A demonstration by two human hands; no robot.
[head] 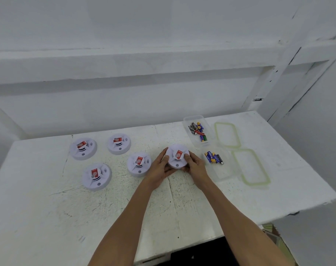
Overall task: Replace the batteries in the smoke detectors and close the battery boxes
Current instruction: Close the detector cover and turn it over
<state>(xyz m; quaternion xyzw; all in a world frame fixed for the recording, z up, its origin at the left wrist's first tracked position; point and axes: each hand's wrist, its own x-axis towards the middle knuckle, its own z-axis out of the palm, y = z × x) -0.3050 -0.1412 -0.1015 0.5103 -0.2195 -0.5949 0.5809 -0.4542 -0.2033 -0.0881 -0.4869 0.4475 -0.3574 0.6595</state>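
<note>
From my end: left hand [159, 167] and right hand [195, 166] both have fingers curled round one smoke detector [177, 158], face up, mid-table [182, 208]. I can't tell if it's lifted. Four more detectors [96, 176] sit to its left. Just right is a clear box [223, 173] holding a few batteries [213, 157], green-rimmed lid [250, 167] beside it. Further back, a second box [194, 117] holds a battery pile [197, 129].

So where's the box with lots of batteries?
In the head view, the clear box sits far right on the table, just beyond the held smoke detector, left of a green-rimmed lid.
</note>
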